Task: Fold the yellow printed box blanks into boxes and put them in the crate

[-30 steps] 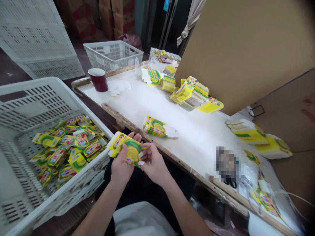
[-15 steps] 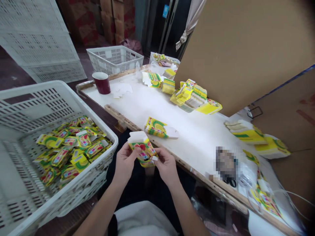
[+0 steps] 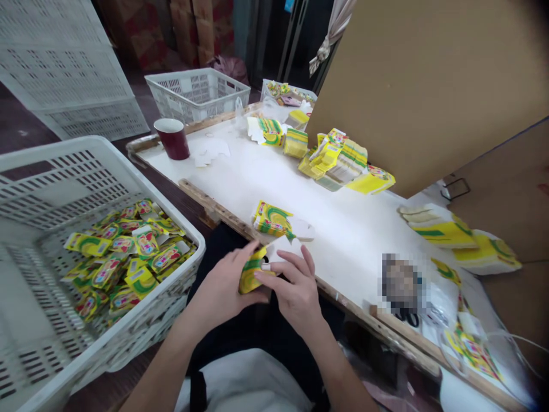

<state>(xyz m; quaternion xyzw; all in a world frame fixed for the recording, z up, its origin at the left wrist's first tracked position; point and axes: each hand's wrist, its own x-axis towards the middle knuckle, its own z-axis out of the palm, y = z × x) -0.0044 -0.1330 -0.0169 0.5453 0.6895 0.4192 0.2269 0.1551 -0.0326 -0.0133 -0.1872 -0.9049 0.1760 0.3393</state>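
Note:
Between my hands, above my lap at the table's edge, is a small yellow printed carton with white flaps standing out at its top. My left hand wraps round the carton from the left, thumb underneath. My right hand has bent fingers on the flap side, where a small white piece shows at the fingertips; exactly what they pinch is partly hidden. Just beyond, on the white table, lies a small stack of flat yellow-green cartons with white flaps pointing right.
At left stands a white plastic crate with many filled-looking small cartons inside. A maroon mug sits at the table's far left. Bundles of flat cartons lie by a big cardboard sheet. Black-handled scissors lie at right.
The carton has been turned, so its white flaps now face up and right instead of its printed front. My left hand now wraps round it, and my right hand has moved onto the flaps.

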